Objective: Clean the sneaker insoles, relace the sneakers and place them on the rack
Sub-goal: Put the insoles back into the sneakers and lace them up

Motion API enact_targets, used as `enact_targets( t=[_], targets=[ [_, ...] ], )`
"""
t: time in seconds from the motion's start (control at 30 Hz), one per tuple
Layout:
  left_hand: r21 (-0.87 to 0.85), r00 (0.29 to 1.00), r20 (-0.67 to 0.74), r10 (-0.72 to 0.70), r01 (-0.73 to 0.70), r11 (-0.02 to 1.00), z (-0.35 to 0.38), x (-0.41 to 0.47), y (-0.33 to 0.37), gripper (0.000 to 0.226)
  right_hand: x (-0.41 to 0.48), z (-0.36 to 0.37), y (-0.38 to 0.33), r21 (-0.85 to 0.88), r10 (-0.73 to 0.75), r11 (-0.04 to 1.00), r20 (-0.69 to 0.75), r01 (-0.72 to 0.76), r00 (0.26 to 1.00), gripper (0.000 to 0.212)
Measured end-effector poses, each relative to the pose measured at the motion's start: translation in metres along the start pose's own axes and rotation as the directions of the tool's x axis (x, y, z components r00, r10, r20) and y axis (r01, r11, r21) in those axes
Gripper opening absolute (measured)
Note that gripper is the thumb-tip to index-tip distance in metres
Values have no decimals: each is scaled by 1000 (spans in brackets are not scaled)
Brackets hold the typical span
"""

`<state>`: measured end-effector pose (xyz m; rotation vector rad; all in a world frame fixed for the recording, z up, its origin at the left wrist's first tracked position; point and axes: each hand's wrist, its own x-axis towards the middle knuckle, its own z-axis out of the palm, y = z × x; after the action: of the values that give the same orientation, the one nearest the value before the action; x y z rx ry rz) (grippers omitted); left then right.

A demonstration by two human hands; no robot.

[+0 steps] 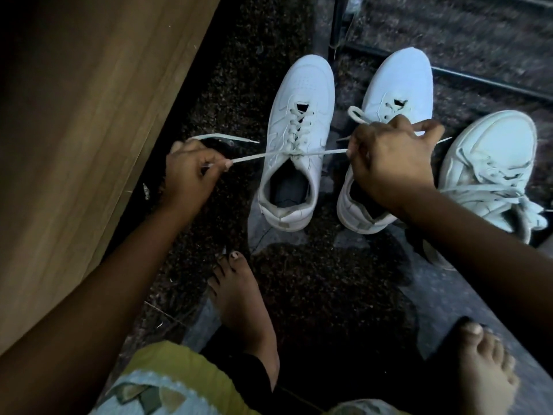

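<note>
A white sneaker point(296, 139) stands on the dark floor with its toe pointing away, laced up to the top eyelets. Its white lace point(260, 156) is stretched out taut to both sides. My left hand point(188, 172) pinches the left end of the lace, and my right hand point(386, 160) grips the right end, with a loop sticking out above the fingers. A second white sneaker point(398, 85) stands just to the right, its heel hidden under my right hand. A third white sneaker point(490, 172), laced and tied, lies at the far right.
A wooden panel point(74, 115) fills the left side. The black metal bars of a rack point(478, 80) run behind the sneakers at the top right. My bare feet point(239, 298) rest on the speckled floor below the sneakers.
</note>
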<state>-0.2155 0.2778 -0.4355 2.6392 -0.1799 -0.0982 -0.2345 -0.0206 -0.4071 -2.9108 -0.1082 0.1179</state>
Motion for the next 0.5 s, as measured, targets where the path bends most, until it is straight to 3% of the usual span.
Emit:
enact_targets(
  t=[0.17,0.27,0.33,0.37,0.43,0.5],
  targets=[
    [111,976,-56,-210,215,970,2,22,-6,36,-4,-3,-4,-91,68,994,-4,-68,998,21],
    [114,949,102,-298,286,951,9,33,-7,28,-6,-2,-5,-71,75,995,23,-74,997,27],
    [136,931,184,-317,295,946,11,33,-8,23,-4,-2,-2,54,75,996,59,-78,995,37],
    [150,932,181,-314,290,945,11,33,-8,21,-3,-3,-1,207,68,975,64,-80,996,37],
    [147,952,130,-278,259,955,4,31,-2,21,-1,-8,-4,622,56,782,5,-47,998,25],
    [-69,980,66,-188,192,979,-6,28,13,21,2,-16,-11,891,80,453,2,-38,997,22]
  ],
)
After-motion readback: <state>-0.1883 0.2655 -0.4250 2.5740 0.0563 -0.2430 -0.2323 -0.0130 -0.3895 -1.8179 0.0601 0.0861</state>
